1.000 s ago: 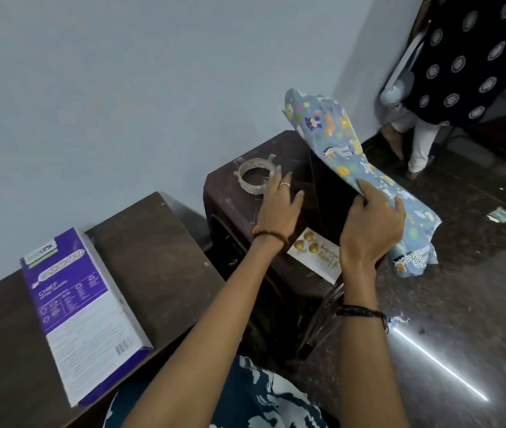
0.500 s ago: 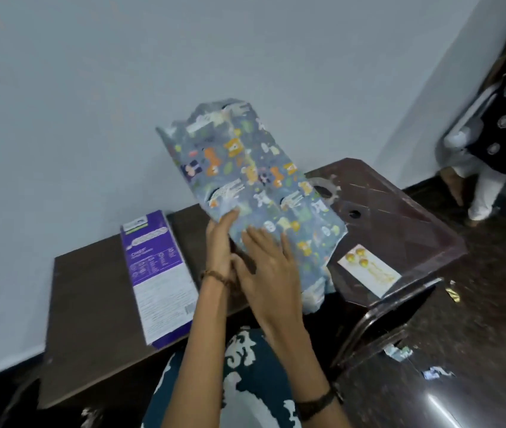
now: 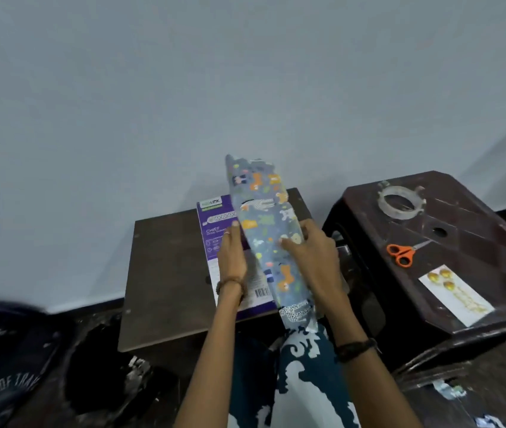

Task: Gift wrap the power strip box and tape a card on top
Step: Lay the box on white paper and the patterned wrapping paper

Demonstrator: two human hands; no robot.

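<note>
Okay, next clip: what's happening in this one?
A person holds a folded sheet of patterned wrapping paper between both hands, left hand and right hand, above the purple power strip box lying unwrapped on a small wooden table. Tape roll, orange scissors and card wait on the plastic stool.

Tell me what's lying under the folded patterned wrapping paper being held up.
Under the blue patterned wrapping paper lies the purple-and-white power strip box, flat on the small brown wooden table. The paper and both hands cover the box's right side, so that part cannot be seen.
</note>
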